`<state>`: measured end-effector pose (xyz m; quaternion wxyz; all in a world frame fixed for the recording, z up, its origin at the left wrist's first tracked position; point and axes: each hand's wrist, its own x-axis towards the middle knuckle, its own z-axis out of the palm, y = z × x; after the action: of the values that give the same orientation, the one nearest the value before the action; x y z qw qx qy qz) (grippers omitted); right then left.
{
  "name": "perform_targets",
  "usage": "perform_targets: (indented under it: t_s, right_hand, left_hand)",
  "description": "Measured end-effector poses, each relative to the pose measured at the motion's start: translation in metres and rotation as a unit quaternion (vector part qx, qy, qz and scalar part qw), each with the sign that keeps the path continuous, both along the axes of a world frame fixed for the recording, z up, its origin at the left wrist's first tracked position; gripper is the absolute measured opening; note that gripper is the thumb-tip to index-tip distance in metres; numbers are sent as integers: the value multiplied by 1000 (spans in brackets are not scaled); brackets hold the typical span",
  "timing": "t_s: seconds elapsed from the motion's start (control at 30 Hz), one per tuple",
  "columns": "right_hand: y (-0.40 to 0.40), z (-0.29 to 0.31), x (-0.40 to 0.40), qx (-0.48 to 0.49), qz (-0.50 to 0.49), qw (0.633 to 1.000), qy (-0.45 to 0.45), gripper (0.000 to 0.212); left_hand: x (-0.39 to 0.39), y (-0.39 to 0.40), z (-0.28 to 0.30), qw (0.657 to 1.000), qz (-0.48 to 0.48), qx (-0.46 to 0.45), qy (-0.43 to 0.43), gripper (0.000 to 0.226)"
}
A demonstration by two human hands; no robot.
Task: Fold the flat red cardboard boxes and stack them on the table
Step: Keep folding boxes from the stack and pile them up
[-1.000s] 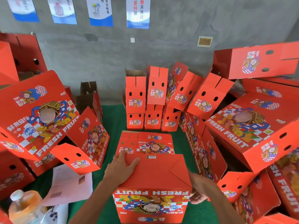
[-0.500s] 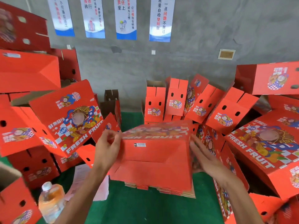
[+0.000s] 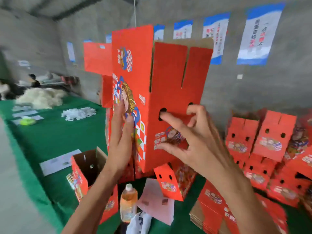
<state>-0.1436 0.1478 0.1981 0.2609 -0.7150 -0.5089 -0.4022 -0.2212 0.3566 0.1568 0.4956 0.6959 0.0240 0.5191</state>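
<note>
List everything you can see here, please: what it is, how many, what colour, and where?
Held box: one, red, upright, centre.
Folded boxes: many, red, stacked right.
Open box: one, red, brown inside, lower left.
Flat boxes: a pile, red, lower right.
Bottle: one, orange drink, bottom centre.
Papers: several, white and pink, on the table.
Table: green cover, left.
Posters: several, blue-white, wall.
Left hand: flat against the box's printed side.
Right hand: fingers on the box's holed side.

green table (image 3: 50,141), bottle (image 3: 128,202), folded boxes (image 3: 263,146)
</note>
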Motion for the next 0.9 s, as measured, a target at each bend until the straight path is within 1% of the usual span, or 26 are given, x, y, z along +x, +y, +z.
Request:
perform_targets:
  t_s: [0.07, 0.13, 0.27, 0.37, 0.47, 0.57, 0.63, 0.77, 0.83, 0.9]
  right_hand:
    - [43, 0, -1, -18, 32, 999, -8, 76]
    - [85, -6, -6, -31, 61, 997, -25, 75]
    - [163, -32, -22, -53, 137, 989, -29, 72]
    - [207, -59, -26, -86, 166, 982, -9, 73]
    - [241, -88, -22, -121, 172, 978, -2, 76]
    - [267, -118, -12, -156, 165, 974, 11, 82]
    - [279, -139, -2, -181, 161, 970, 40, 86]
    - [289, -182, 11, -266, 163, 938, 155, 89]
    - [289, -198, 16, -264, 158, 928, 207, 86]
    - [289, -204, 24, -238, 152, 934, 219, 83]
  left_hand:
    - [-20, 28, 0, 999, 49, 2, 11, 61]
    - [-37, 58, -6, 996, 82, -12, 19, 68]
    - [-62, 118, -39, 991, 124, -49, -12, 78]
    - [-71, 157, -70, 987, 137, -80, 7, 77]
    - [-74, 186, -99, 987, 128, -86, 35, 64]
    - [-68, 209, -127, 984, 138, -91, 72, 65]
    - [-60, 221, -145, 981, 150, -78, 94, 68]
    - [-41, 225, -169, 976, 166, -72, 124, 69]
    - [-34, 221, -176, 975, 164, -37, 146, 65]
    - [-27, 216, -176, 973, 165, -1, 159, 61]
